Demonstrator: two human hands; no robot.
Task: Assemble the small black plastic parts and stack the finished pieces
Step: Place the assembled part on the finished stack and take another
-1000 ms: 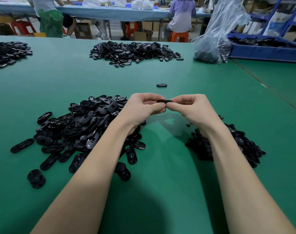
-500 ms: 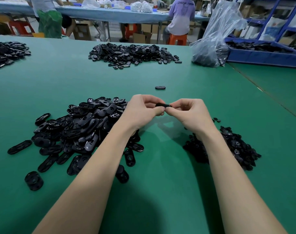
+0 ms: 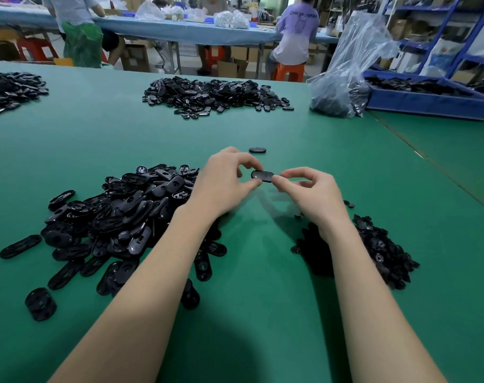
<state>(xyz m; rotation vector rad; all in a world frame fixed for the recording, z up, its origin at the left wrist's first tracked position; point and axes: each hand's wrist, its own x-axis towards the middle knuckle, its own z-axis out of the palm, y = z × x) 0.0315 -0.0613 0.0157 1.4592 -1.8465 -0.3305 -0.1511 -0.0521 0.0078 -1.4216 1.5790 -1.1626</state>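
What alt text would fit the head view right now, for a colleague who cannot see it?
Two bare hands, left hand and right hand, pinch one black oval part between them above a green table. A pile of oval shells lies at the left, a pile of smaller pieces at the right, one single part just beyond.

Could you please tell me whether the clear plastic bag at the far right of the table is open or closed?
Open: the clear plastic bag has its mouth gaping upward, with dark parts in its bottom.
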